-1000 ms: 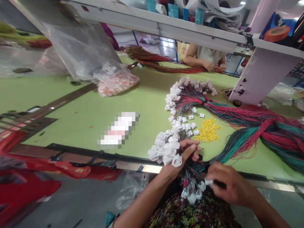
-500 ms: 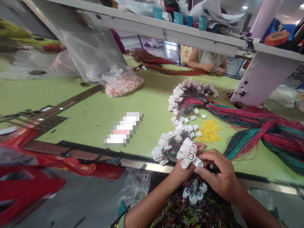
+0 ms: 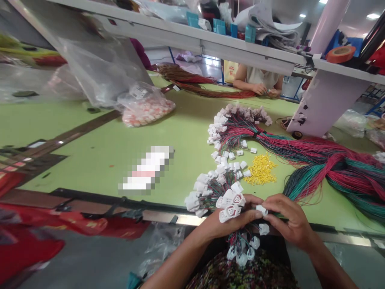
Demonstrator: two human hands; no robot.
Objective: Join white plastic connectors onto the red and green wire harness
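My left hand [image 3: 242,220] is closed around a bunch of wires with white plastic connectors [image 3: 230,212], several of which stick out over the back of the hand. More connectors on thin wires [image 3: 241,257] dangle below it. Beside its thumb tip, my right hand [image 3: 290,220] pinches a single white connector [image 3: 261,210] between thumb and forefinger. Just beyond the hands, a fan of white wired connectors [image 3: 200,188] lies at the table edge. A heap of tiny yellow pieces [image 3: 261,169] is spread behind my right hand.
A thick harness of red, black and green wires [image 3: 337,160] runs off to the right. A clear bag of pinkish-white parts [image 3: 147,110] rests at back left. One blurred-out white rectangle [image 3: 147,168] lies mid-table. Across the table, a co-worker's hands [image 3: 264,90] are busy beneath the shelf [image 3: 180,38].
My hands have parted slightly, and a white connector now shows in my right fingertips. The connectors in my left hand have tipped to the left. The whole view has shifted a little.
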